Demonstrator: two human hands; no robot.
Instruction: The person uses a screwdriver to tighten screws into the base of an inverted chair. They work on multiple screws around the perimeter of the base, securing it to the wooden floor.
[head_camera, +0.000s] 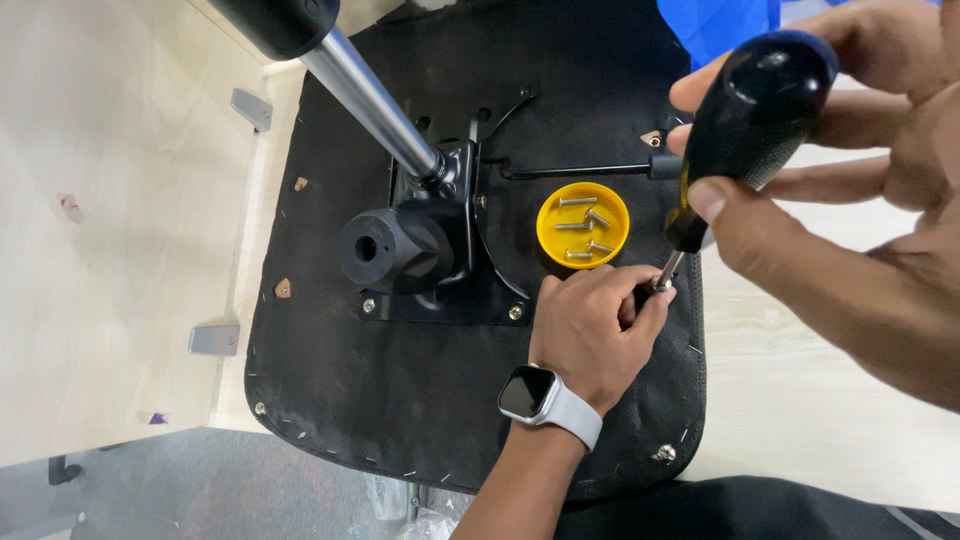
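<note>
An upturned chair seat (400, 400) covered in black fabric lies under my hands. My right hand (830, 190) grips the black and yellow handle of a screwdriver (745, 120), which points down at the seat's right edge. My left hand (595, 330), with a smartwatch (545, 400) on its wrist, pinches the metal shaft near the tip; whatever sits under the tip is hidden by my fingers. A yellow round lid (582, 225) holding several silver screws rests on the seat just above my left hand.
A black metal mechanism plate (440, 280) with a round knob (385, 250) and a chrome gas cylinder (370, 100) is bolted to the seat's middle. A thin black lever (580, 171) runs right. Pale wood board (110, 230) with grey brackets lies left; blue cloth (720, 25) lies above.
</note>
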